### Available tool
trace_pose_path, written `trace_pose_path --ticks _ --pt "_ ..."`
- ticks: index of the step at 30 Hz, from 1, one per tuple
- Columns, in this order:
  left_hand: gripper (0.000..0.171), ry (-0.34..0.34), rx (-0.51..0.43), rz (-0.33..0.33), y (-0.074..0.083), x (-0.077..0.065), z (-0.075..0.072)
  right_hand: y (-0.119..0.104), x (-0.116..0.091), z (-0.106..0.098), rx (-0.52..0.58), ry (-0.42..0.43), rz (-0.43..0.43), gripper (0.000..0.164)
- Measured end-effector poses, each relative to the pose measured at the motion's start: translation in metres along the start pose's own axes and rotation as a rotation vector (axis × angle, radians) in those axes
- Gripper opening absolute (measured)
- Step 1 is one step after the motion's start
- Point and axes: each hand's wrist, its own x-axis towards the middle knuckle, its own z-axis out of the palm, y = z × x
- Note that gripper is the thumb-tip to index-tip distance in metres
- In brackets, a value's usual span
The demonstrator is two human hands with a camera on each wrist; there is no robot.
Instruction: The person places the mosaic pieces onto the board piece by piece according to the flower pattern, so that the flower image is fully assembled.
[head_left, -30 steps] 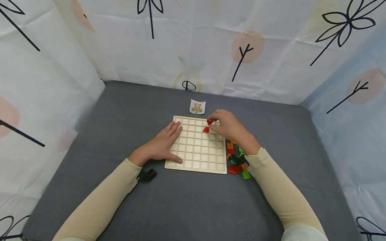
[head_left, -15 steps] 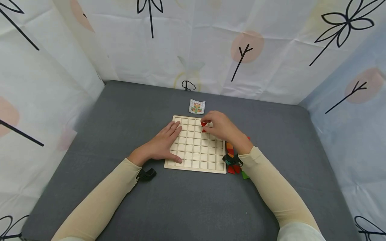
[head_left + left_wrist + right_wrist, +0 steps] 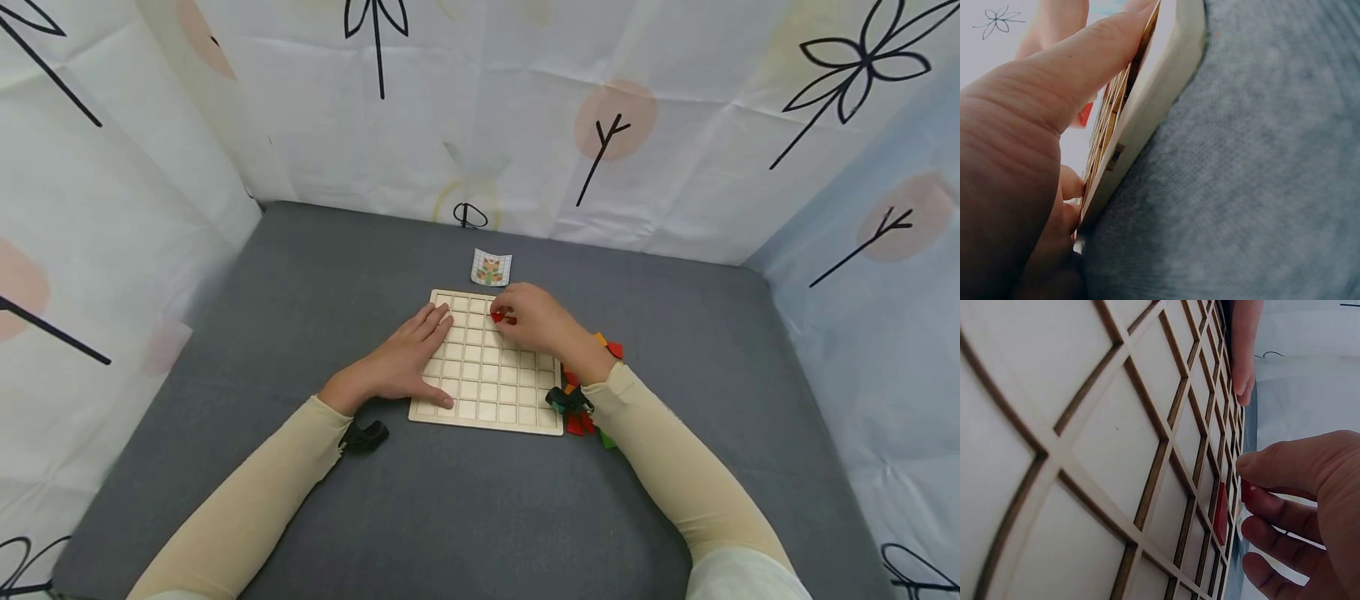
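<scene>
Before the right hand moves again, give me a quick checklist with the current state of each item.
1. Held red piece secure: ok, pinched between thumb and fingers of the right hand.
2. Board steadied: ok, the left hand rests spread over its left edge.
3. Other red piece flush in its cell: cannot tell from this angle.
4. Pattern card unobstructed: ok, it lies beyond the board's far edge.
5. All loose pieces visible: not ok, the right sleeve and wrist hide part of the pile.

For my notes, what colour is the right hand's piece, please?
The piece is red, clearest in right wrist view.
</scene>
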Motion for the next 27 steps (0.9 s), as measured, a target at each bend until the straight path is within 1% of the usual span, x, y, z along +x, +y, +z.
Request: trace_pose_path --ticks 4,7,12,14,20,27 --pt "0.14 -0.004 -0.007 -0.005 -0.0004 0.0 0.0021 0.0008 0.0009 0.0033 0.001 -0.013 0.007 0.019" --pt "0.14 -0.017 0.005 -0.018 -0.0007 0.0 0.0039 0.0019 0.0008 0.0058 -0.001 -0.029 -0.002 0.019" --pt "0.138 -0.011 0.023 -0.024 0.001 0.0008 0.0027 0.0034 0.0007 0.0071 0.015 -0.013 -0.004 0.017" --pt "0.138 0.0 0.03 -0.021 0.0018 0.0013 0.0012 0.0039 0.0015 0.0068 0.018 -0.004 -0.002 0.016" --pt "0.138 0.0 0.032 -0.007 -0.0001 0.0012 0.0019 0.0037 0.0037 0.007 0.005 -0.021 -0.003 0.015" --pt "0.137 -0.003 0.035 -0.008 0.0031 0.0008 -0.0001 0.0032 0.0026 0.0069 0.004 -0.01 -0.002 0.014"
